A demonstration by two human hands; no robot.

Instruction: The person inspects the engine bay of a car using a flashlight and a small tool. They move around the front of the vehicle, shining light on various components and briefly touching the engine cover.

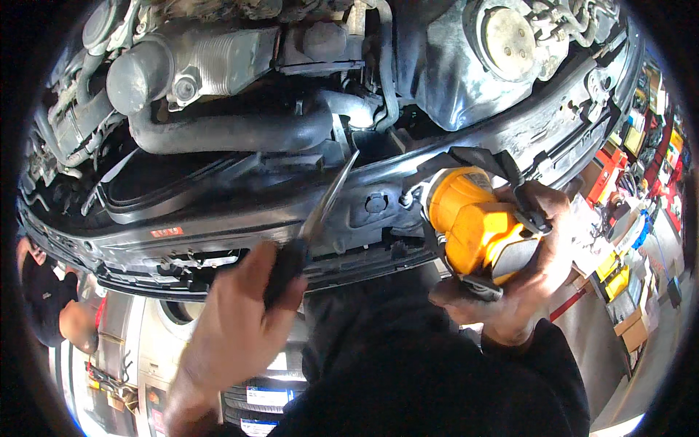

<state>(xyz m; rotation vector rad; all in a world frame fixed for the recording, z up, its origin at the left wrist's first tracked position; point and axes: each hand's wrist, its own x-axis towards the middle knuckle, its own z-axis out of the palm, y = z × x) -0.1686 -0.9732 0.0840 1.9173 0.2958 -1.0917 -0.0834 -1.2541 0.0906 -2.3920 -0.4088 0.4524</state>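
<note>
Engine bay above, two hands and tools below

A pry tool [320,211] is held by the left hand [233,328], its blade laid up against the front crossbar [218,226], under the thick hose [233,131]. To its right, a power drill [473,226] is gripped by the right hand [531,269], its nose touching the crossbar.

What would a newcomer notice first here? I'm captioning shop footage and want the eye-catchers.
The yellow power tool at right stands out most, gripped in the right hand with its nose against the black front panel. Left of centre, the left hand holds a dark-handled pry tool, its blade angled up towards the thick black hose and the engine parts above.
</note>
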